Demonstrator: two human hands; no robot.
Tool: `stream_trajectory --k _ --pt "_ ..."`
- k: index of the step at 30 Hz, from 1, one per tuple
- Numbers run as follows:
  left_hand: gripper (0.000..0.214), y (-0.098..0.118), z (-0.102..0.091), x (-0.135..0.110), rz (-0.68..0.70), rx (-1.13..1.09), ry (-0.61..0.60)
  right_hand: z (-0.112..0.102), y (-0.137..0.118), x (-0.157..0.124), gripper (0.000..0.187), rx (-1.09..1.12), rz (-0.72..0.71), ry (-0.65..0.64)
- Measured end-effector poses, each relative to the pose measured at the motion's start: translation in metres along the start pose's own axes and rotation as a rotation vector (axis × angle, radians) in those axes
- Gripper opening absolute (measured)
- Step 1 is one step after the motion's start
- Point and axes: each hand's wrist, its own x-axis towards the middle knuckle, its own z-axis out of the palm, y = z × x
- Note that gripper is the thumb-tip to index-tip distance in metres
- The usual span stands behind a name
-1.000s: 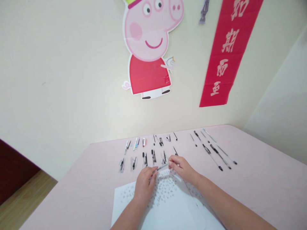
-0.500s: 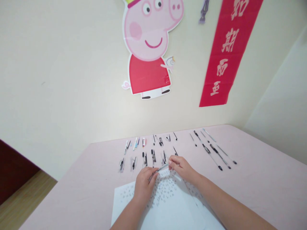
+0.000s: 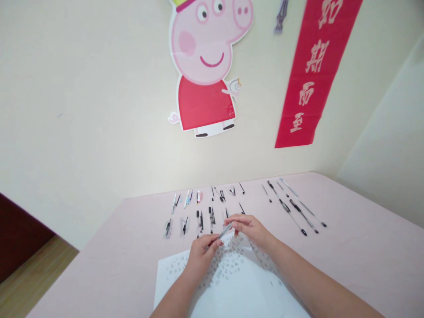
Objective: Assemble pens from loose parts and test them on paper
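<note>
Between my two hands, above the top edge of a white paper sheet (image 3: 228,291), is a slim greyish pen (image 3: 225,230), tilted with its far end up to the right. My left hand (image 3: 203,253) pinches its lower end between thumb and fingers. At the upper end, the fingers of my right hand (image 3: 247,227) are closed on the pen. Many small dark handwritten marks cover the upper part of the paper. Just beyond my hands lie pen parts (image 3: 212,218), dark and clear, some partly hidden by my right hand.
Several pens (image 3: 293,214) lie slanted on the right of the pink table (image 3: 357,247). More pen parts (image 3: 188,198) stand in rows toward the wall. A pig cutout (image 3: 207,104) and a red banner (image 3: 308,84) hang on the wall.
My right hand has shifted slightly left and the pen now tilts more steeply. My left hand has dropped a little, with its grip kept on the lower end.
</note>
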Motion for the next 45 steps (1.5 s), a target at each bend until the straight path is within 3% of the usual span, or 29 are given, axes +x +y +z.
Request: stream_trajectory --k 15,23,37,41,45 --pt "0.018 -0.005 0.002 -0.002 0.022 0.143 0.084 0.005 0.005 0.002 0.025 0.004 0.057 0.140" --pt "0.028 -0.001 0.002 -0.001 -0.072 -0.185 -0.104 0.009 -0.001 -0.002 0.030 0.051 0.029 0.006" --pt "0.022 0.001 0.001 -0.003 -0.004 0.202 0.048 0.014 -0.001 -0.003 0.030 0.052 0.106 0.136" --pt "0.021 0.002 0.001 -0.004 -0.007 0.180 0.038 0.017 0.003 -0.002 0.033 0.047 0.097 0.137" --pt "0.026 -0.001 0.002 -0.003 -0.085 0.006 0.020 0.016 0.009 -0.002 0.040 -0.039 0.039 0.165"
